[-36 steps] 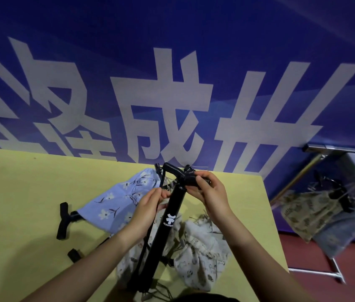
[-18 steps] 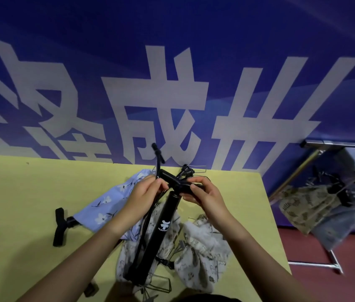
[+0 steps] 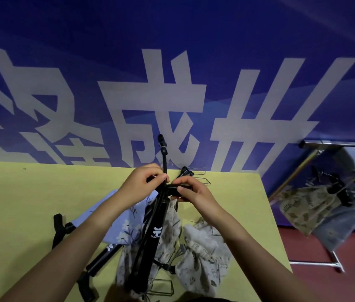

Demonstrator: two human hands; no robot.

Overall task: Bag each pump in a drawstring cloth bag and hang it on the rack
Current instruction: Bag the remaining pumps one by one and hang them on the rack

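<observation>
Held up over the yellow worktop (image 3: 30, 203), long stiff black pump (image 3: 153, 234), left hand (image 3: 142, 184) pinching its thin bendy hose (image 3: 165, 162), right hand (image 3: 190, 190) curled tight round its hard handle, best place to hold.

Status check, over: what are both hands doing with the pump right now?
Left hand pinching the pump's hose. Right hand gripping the pump handle. Pump unbagged, above cloth bags. Nothing blocking.
</observation>
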